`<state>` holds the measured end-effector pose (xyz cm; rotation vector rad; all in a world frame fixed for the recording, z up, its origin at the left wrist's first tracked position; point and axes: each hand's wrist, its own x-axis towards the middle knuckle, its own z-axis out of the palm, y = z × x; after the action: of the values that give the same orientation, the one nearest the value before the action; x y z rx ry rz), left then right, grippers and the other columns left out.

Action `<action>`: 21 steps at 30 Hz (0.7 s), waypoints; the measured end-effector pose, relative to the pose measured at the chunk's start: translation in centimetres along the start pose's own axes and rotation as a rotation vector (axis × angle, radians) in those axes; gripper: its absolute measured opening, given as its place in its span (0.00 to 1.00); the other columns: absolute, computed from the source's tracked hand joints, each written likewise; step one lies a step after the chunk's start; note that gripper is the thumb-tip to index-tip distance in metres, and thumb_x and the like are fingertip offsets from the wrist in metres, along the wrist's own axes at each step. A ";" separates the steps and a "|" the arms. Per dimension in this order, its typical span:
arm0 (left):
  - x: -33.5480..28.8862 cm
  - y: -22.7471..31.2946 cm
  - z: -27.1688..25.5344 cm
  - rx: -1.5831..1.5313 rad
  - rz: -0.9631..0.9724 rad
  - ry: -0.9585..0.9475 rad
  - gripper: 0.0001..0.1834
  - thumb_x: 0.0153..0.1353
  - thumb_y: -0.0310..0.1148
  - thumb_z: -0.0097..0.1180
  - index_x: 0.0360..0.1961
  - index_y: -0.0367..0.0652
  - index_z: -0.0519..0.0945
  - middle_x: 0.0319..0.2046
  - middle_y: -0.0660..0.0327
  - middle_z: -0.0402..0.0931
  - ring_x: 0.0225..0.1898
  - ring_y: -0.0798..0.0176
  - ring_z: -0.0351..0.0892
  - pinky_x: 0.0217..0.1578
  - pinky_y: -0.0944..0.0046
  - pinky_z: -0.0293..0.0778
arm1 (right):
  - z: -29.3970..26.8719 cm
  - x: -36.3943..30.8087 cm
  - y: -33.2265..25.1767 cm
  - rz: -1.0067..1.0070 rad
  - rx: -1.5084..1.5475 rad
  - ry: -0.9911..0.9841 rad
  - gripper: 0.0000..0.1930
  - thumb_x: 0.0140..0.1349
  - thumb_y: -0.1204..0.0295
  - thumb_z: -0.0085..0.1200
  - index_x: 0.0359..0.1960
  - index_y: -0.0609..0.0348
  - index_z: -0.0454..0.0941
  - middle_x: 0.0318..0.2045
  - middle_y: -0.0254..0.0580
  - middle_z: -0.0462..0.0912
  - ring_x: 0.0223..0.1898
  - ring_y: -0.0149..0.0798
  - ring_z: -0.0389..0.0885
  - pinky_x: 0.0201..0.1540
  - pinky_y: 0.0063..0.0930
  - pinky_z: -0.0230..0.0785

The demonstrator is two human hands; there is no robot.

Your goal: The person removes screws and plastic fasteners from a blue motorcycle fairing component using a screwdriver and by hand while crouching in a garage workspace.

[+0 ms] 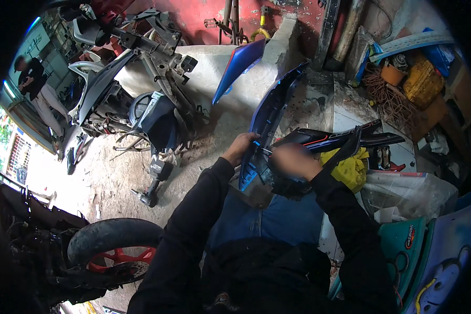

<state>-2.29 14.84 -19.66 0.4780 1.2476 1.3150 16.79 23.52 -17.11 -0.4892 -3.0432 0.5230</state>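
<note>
Left hand point(238, 149): fingers closed on edge of long blue panel point(267, 116), held over jeans point(293, 217). Right hand point(294, 161) blurred; I can't tell finger closure. Thin metal shaft point(266, 150) pokes toward panel; I judge one-handed hold could let panel twist, shaft slip, nick left fingers. Beyond: yellow bag point(350, 174).

The long, curved blue-and-black plastic panel point(271, 111) looks smooth and matt along its ribbed inner face, while the pointed, blue plastic panel point(239, 67) has a glossy painted surface. Rough, stained plaster or concrete covers the pale low ledge point(204, 58), and the red wall point(191, 21) looks scuffed and patchy. The round black tyre point(102, 236) is dull rubber. Matt black cloth forms the long sleeve point(196, 206); the blue trousers point(290, 220) look like denim. The clear, wrinkled plastic sheet point(421, 196) shines.
</note>
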 end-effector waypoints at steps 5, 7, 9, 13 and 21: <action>-0.2 0.2 0.1 0.000 -0.011 0.017 0.12 0.62 0.37 0.50 0.38 0.38 0.75 0.27 0.59 0.76 0.24 0.63 0.78 0.28 0.60 0.78 | -0.8 0.1 -0.9 0.050 -0.001 -0.031 0.10 0.55 0.78 0.46 0.39 0.66 0.72 0.35 0.61 0.79 0.42 0.60 0.77 0.44 0.48 0.69; -0.2 0.2 0.1 -0.022 -0.003 0.013 0.11 0.62 0.37 0.50 0.37 0.39 0.75 0.26 0.59 0.76 0.24 0.63 0.78 0.27 0.61 0.78 | -0.9 0.0 -0.9 0.062 -0.018 -0.050 0.11 0.55 0.78 0.46 0.39 0.66 0.73 0.35 0.61 0.79 0.42 0.60 0.77 0.45 0.48 0.69; -0.2 0.2 0.2 -0.002 -0.009 0.018 0.11 0.62 0.36 0.50 0.36 0.39 0.75 0.26 0.60 0.76 0.24 0.63 0.78 0.27 0.61 0.77 | -0.8 -0.1 -0.7 0.038 -0.005 -0.031 0.11 0.55 0.78 0.45 0.40 0.66 0.72 0.35 0.60 0.79 0.41 0.60 0.77 0.45 0.48 0.69; -0.1 0.0 -0.2 -0.041 0.005 -0.007 0.10 0.61 0.36 0.50 0.35 0.39 0.75 0.25 0.60 0.75 0.23 0.63 0.77 0.26 0.62 0.77 | -1.8 -0.2 -1.7 0.012 -0.001 -0.024 0.11 0.56 0.77 0.44 0.40 0.66 0.72 0.35 0.60 0.79 0.41 0.60 0.77 0.44 0.49 0.68; -0.1 0.0 0.0 -0.020 0.023 -0.016 0.11 0.61 0.36 0.51 0.36 0.39 0.75 0.24 0.61 0.74 0.22 0.66 0.76 0.25 0.63 0.76 | -1.6 -0.2 -1.2 -0.026 0.054 0.070 0.10 0.56 0.76 0.45 0.39 0.63 0.74 0.32 0.60 0.79 0.39 0.61 0.77 0.41 0.51 0.68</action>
<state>-2.31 14.80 -19.61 0.4892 1.2179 1.3387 16.75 22.89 -15.24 -0.4556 -2.9558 0.5724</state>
